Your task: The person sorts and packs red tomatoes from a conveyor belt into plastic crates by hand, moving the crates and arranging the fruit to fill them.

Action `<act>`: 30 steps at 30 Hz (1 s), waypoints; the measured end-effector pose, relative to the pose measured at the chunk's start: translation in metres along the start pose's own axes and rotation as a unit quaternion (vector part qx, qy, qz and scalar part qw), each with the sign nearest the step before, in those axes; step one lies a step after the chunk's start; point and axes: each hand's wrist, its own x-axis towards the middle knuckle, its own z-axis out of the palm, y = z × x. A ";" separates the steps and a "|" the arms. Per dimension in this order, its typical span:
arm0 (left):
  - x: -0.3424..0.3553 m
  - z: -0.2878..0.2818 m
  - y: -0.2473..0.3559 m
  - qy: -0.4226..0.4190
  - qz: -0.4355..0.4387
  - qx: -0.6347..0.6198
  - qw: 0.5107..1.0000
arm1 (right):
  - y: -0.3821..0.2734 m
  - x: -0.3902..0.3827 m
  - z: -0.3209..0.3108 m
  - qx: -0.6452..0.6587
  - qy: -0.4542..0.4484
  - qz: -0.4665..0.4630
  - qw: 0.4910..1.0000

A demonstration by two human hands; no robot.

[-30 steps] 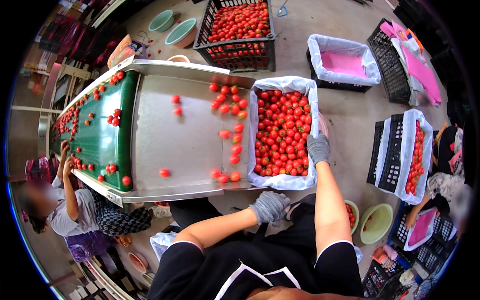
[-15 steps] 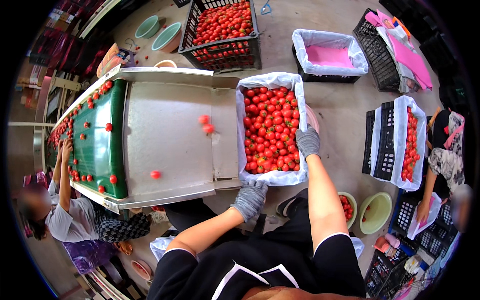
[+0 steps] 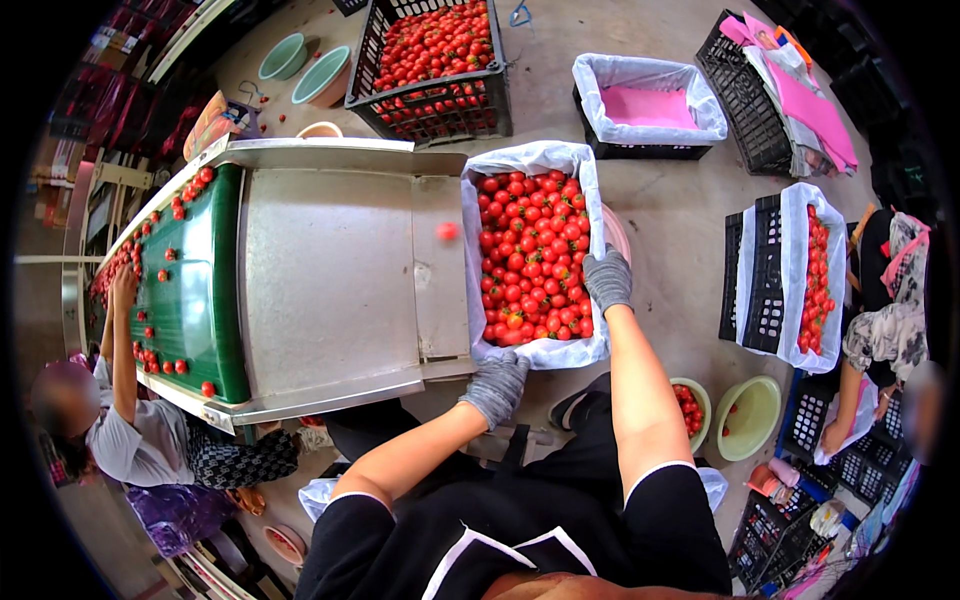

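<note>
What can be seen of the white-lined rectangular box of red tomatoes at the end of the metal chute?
The white-lined rectangular box stands open-topped beside the lip of the grey metal chute. Its crinkled, plastic-looking liner folds over the rim, hiding most of the wall. Glossy round red tomatoes fill it. The grey-gloved right hand is on its right rim; the grey-gloved left hand is at its near left corner.

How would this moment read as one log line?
left fingers: at near edge of white-lined box | right fingers: on its right rim | box: full of red tomatoes | metal chute: one blurred tomato
</note>
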 end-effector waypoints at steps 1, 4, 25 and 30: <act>-0.001 0.000 0.000 -0.006 -0.001 -0.005 1.000 | 0.002 0.001 0.003 -0.002 0.006 -0.003 1.000; -0.001 -0.005 -0.003 -0.033 -0.005 -0.024 0.999 | 0.001 0.001 0.007 -0.007 0.005 -0.006 1.000; -0.079 -0.076 -0.037 0.260 -0.019 -0.369 0.892 | 0.008 -0.005 -0.002 0.082 0.006 0.003 0.997; -0.080 -0.066 -0.044 0.260 -0.055 -0.388 0.882 | 0.009 -0.009 -0.002 0.101 -0.003 0.016 0.995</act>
